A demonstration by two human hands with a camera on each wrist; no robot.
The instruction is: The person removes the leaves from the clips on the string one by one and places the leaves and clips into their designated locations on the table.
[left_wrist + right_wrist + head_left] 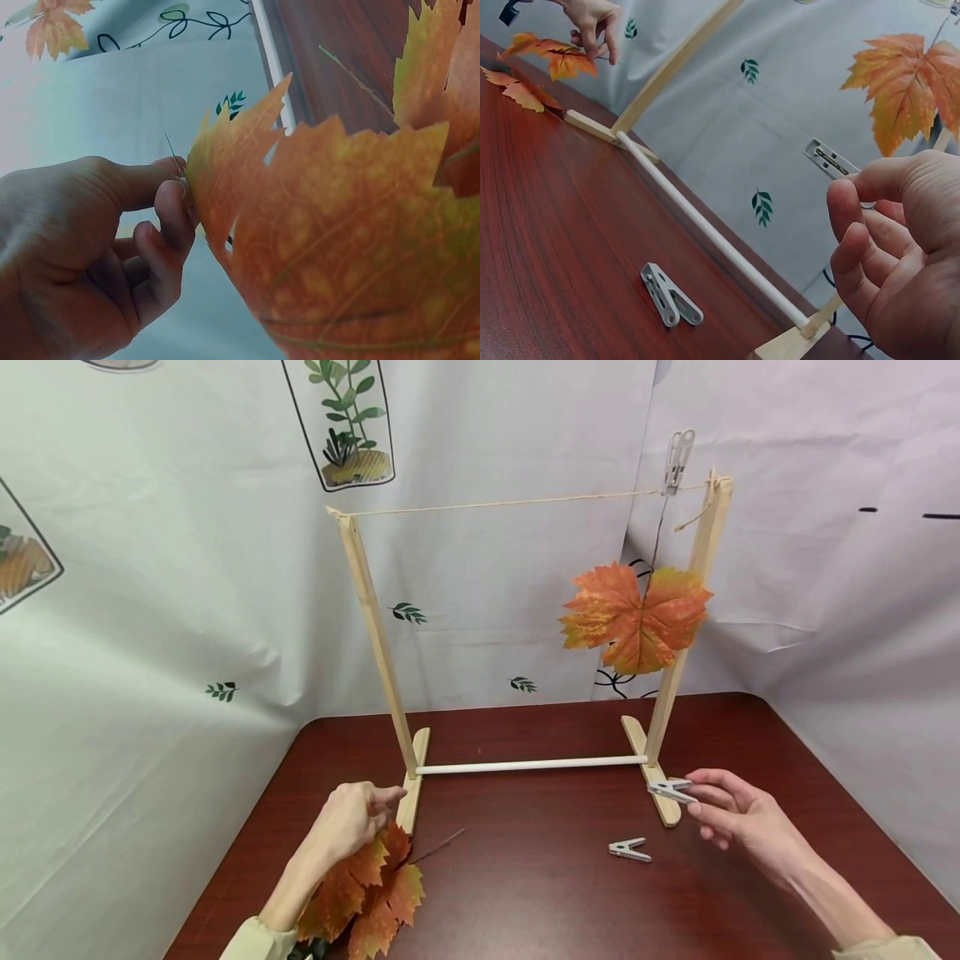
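The left hand (pixel 348 822) pinches the thin stem of an orange leaf (pixel 341 889) at the front left; the left wrist view shows the stem tip poking out between thumb and fingers (pixel 169 199). Another orange leaf (pixel 390 906) lies beside it on the table, its stem pointing right. With thumb and forefinger, the right hand (pixel 750 818) holds a grey clothespin (pixel 671 790) over the rack's right foot. A second clothespin (pixel 630 850) lies on the table to the left of that hand. A third clothespin (pixel 677 462) clips a leaf (pixel 641 618) to the string.
A wooden rack (pixel 378 643) with a string (pixel 495 505) across its top and a white rod (pixel 532 766) low down stands on the dark red table (pixel 525 877). Behind it hangs a pale cloth (pixel 480 593). Something dark (pixel 309 949) lies under the left leaves.
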